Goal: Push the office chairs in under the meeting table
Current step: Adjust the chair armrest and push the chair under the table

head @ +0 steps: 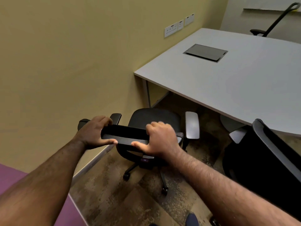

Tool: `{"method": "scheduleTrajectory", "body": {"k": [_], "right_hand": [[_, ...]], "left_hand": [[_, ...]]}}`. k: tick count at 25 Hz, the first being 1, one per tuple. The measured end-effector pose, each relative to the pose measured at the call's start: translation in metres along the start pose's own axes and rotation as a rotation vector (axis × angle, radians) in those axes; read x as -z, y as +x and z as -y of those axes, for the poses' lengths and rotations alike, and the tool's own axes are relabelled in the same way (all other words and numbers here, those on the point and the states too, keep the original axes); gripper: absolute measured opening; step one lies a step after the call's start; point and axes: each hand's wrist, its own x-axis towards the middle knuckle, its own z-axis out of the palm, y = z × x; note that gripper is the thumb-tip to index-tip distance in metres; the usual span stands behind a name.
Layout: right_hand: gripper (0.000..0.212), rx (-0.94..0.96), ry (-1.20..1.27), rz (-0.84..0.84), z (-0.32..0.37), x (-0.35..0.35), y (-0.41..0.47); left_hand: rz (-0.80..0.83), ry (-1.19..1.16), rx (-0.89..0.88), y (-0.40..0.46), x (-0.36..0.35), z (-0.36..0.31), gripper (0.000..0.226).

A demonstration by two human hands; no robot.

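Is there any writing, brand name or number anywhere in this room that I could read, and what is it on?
None can be read.
Purple tag under the seat of the chair held by the left hand and right hand: a small mark, too blurred to read.
Wall sockets: any markings are too small to read.
Table and its hatch: no text shows.

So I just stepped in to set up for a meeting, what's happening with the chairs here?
A person is tidying the seating. Their left hand and right hand both grip the top of the backrest of a black office chair, which faces the grey meeting table near the wall corner. Its seat is still out from under the table edge. A second chair sits to the right, its backrest close against the table edge, and a third chair stands on the far side.
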Motion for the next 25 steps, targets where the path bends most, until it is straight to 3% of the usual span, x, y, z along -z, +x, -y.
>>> {"method": "scheduleTrajectory", "body": {"k": [3,10,18,25], "right_hand": [[0.076,-0.109,-0.026,-0.139,-0.045,0.025,0.023],[0.067,-0.356,0.038,-0.157,-0.150,0.032,0.059],[0.050,-0.640,0.202,-0.018,-0.258,-0.053,0.073],[0.060,-0.907,0.266,0.225,-0.324,-0.154,0.063]], "left_hand": [[-0.142,-0.031,-0.060,0.038,0.009,-0.022,0.095],[-0.200,-0.131,-0.130,0.139,-0.003,-0.091,0.089],[-0.079,-0.223,-0.142,0.255,-0.075,-0.137,0.081],[0.161,-0.276,-0.080,0.308,-0.179,-0.155,0.084]]}}
